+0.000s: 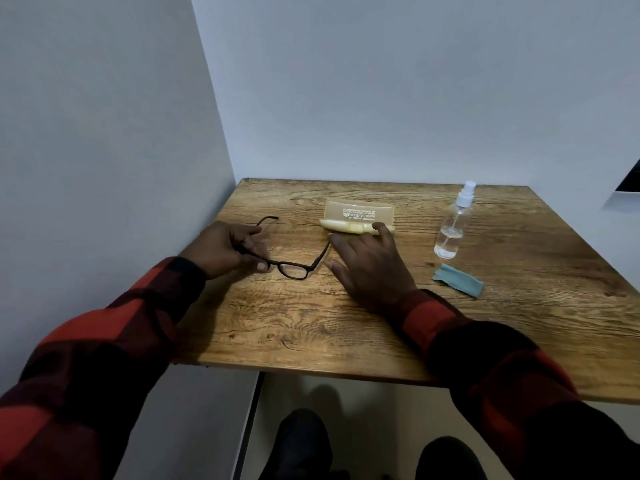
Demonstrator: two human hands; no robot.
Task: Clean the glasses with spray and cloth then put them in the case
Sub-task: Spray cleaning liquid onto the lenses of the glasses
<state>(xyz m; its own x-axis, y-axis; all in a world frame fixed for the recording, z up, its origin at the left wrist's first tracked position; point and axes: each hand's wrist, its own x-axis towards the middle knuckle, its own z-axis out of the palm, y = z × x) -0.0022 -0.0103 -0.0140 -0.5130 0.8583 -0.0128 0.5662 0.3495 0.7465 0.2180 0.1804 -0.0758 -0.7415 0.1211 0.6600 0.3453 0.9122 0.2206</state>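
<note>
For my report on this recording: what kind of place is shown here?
Probably a plain indoor room corner: a small wooden table stands against bare white walls, with a pale floor below it.

Red-black plaid sleeves (104, 341) — buttoned cuffs, dark shoes (301, 441).

Wooden table (346, 327) in a white-walled corner (221, 133); below, perhaps dark shoes (301, 441).

A wooden tabletop (346, 327) set in a wall corner carries glasses (294, 268), an open yellowish case (360, 216), a clear spray bottle (452, 226) and a blue cloth (459, 280) near the bottle.
</note>
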